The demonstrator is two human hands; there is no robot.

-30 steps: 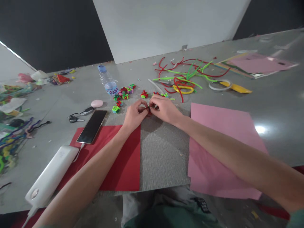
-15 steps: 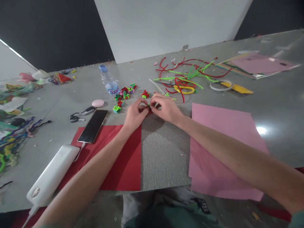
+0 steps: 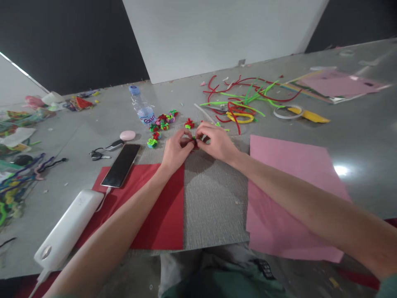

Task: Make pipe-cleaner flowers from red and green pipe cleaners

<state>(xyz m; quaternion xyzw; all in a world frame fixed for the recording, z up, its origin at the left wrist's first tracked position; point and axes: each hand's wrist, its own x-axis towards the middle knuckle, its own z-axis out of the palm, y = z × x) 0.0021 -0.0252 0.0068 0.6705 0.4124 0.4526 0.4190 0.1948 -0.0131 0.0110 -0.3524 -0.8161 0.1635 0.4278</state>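
My left hand [image 3: 177, 150] and my right hand [image 3: 216, 142] meet over the middle of the table, both with fingertips pinched. Between them is a small green and red fuzzy piece [image 3: 194, 140], mostly hidden by the fingers. Just beyond my hands lies a red and green pipe-cleaner flower [image 3: 189, 123]. Several more such flowers [image 3: 163, 120] are grouped to the left, with a lime green one [image 3: 152, 143] nearest me. Loose red and green pipe cleaners [image 3: 248, 97] lie in a tangle at the back right, around scissors with yellow handles [image 3: 241, 118].
A water bottle [image 3: 143, 108] stands behind the flowers. At left are a phone [image 3: 121, 165], a white power bank [image 3: 70, 227], keys [image 3: 98, 155] and red cloth [image 3: 164, 207]. Pink cloth [image 3: 291, 178] lies right; beyond it are a tape ring [image 3: 288, 112] and yellow cutter [image 3: 314, 116].
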